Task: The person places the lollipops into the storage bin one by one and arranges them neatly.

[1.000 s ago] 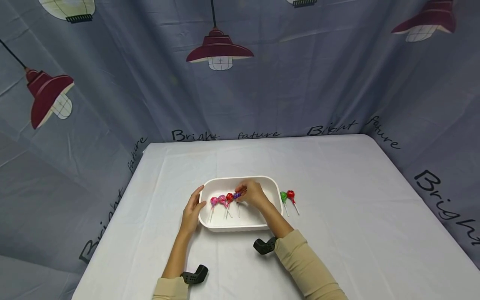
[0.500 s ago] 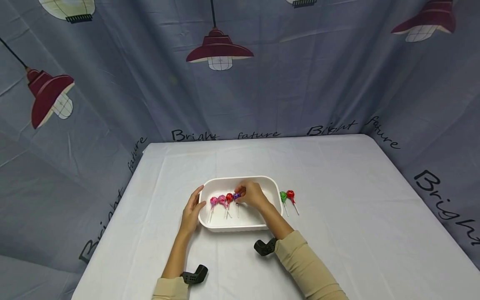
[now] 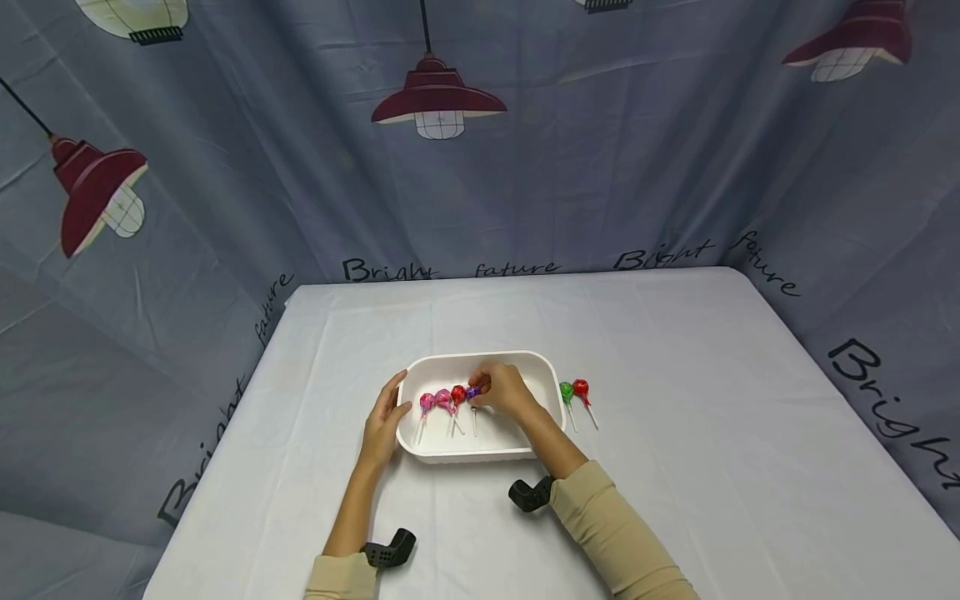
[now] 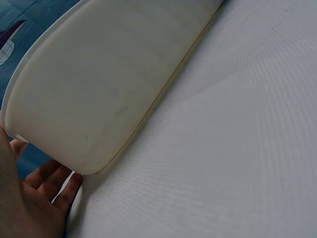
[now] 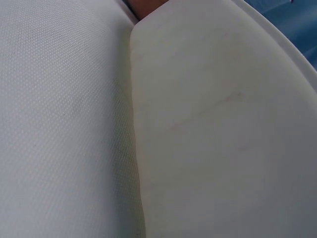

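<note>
head: i see tray [image 3: 482, 457] on surface [image 3: 675, 367]; inside, two pink lollipops [image 3: 427, 402], red lollipop [image 3: 458, 393], purple lollipop [image 3: 472, 392] pinched by right hand [image 3: 504, 390]; left hand [image 3: 386, 422] spread, touching tray's left end; right of tray, green lollipop [image 3: 566, 390], second red lollipop [image 3: 581, 388]. left wrist: same hand, spread, against tray. right wrist: tray's outside; grip i cannot tell here.

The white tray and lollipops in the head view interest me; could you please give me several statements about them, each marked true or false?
1. The left hand holds the white tray. True.
2. The right hand pinches the purple lollipop. True.
3. Of the lollipops, the purple lollipop is leftmost. False: a pink lollipop is.
4. The green lollipop lies outside the white tray. True.
5. Five lollipops lie outside the white tray. False: only two do.
</note>
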### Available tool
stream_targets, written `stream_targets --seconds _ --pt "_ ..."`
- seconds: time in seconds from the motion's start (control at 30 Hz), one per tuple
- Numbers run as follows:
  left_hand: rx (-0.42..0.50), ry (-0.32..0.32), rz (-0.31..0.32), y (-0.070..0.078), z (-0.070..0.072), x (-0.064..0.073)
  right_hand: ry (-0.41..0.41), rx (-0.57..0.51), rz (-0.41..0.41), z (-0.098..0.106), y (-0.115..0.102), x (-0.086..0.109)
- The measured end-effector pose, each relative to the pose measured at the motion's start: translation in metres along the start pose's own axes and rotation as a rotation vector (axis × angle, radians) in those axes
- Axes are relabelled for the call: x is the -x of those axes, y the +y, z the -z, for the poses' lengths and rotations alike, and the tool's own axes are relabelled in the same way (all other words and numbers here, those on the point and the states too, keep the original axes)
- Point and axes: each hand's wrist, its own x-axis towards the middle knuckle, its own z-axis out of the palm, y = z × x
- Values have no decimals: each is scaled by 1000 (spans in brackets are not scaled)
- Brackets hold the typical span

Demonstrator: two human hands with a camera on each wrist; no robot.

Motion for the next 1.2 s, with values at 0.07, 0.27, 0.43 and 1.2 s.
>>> stream_targets --seconds 0.07,0.27,0.43,1.2 --pt "-2 2 2 0 0 0 0 0 1 0 0 -1" --pt "-13 -2 26 2 1 1 -2 -10 -9 -2 1 -1" --pt "-18 -13 34 2 2 1 1 1 3 0 1 -1" --pt "18 -15 9 -1 1 -1 -1 -220 -47 50 -11 27"
